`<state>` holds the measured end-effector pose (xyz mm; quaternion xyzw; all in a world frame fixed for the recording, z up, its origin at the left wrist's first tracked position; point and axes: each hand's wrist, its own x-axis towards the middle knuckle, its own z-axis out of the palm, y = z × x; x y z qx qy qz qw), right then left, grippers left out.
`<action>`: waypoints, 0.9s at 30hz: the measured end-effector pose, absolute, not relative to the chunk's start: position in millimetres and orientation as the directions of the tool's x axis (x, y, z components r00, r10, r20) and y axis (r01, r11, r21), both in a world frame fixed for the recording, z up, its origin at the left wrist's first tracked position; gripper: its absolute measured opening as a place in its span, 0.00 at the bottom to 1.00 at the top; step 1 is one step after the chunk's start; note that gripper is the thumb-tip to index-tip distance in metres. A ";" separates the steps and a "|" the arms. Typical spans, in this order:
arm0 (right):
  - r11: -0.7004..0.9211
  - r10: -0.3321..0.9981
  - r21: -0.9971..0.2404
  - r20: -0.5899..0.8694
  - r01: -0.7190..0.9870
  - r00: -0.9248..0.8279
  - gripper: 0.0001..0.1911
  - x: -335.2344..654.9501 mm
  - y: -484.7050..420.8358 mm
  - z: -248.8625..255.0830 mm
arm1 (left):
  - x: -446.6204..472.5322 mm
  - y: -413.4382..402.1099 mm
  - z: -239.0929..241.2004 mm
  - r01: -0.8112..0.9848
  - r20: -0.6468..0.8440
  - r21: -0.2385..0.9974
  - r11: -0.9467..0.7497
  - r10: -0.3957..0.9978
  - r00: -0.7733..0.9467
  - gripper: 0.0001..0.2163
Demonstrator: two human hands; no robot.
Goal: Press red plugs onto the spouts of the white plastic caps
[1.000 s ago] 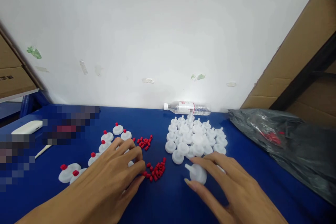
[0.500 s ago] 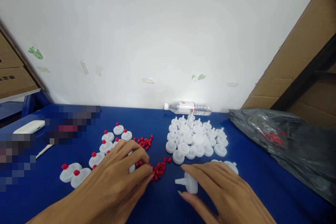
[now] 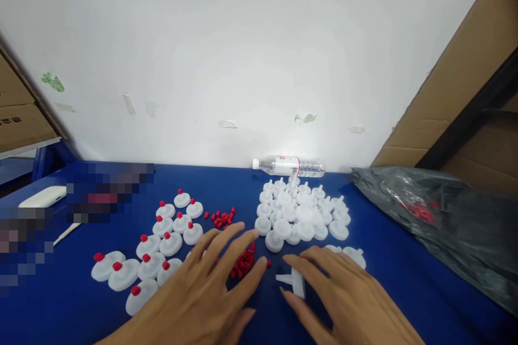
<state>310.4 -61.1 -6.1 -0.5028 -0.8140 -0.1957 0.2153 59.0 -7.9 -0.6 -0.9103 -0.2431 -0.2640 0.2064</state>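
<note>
My right hand (image 3: 335,291) grips a white plastic nozzle lid (image 3: 298,283) between thumb and fingers, its thin spout pointing left. My left hand (image 3: 214,280) is spread over a pile of small red caps (image 3: 244,265), fingers apart and nothing seen in them. One loose red cap (image 3: 269,263) lies right by its index fingertip. On the left, several white lids with red caps on their spouts (image 3: 150,265) stand on the table, some partly hidden by my left hand. Behind my right hand, bare white lids (image 3: 305,215) sit in a cluster.
A clear plastic bottle (image 3: 289,165) lies against the wall behind the bare lids. To the right spreads a grey plastic bag (image 3: 453,232) with red pieces inside. A white device (image 3: 42,197) rests at the far left of the blue table (image 3: 226,183), beside blurred items.
My left hand has moved right and its fingers have spread. More capped lids show behind it. My right hand keeps hold of the nozzle lid, which has shifted slightly right.
</note>
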 end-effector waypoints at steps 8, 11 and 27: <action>0.452 0.731 0.057 0.548 0.890 -0.407 0.14 306.9 -61.7 -9.3 | 68.8 -13.6 -9.7 0.507 0.458 -0.388 -0.770 0.316 0.831 0.18; 0.478 0.690 0.039 0.601 0.877 -0.403 0.14 303.0 -65.7 -8.6 | 67.0 -10.0 -10.0 0.453 0.450 -0.386 -0.803 0.265 0.853 0.16; 0.559 0.700 -0.100 0.589 0.823 -0.404 0.11 298.8 -64.8 9.2 | 60.3 -12.4 12.0 0.397 0.606 -0.234 -0.888 0.186 0.773 0.16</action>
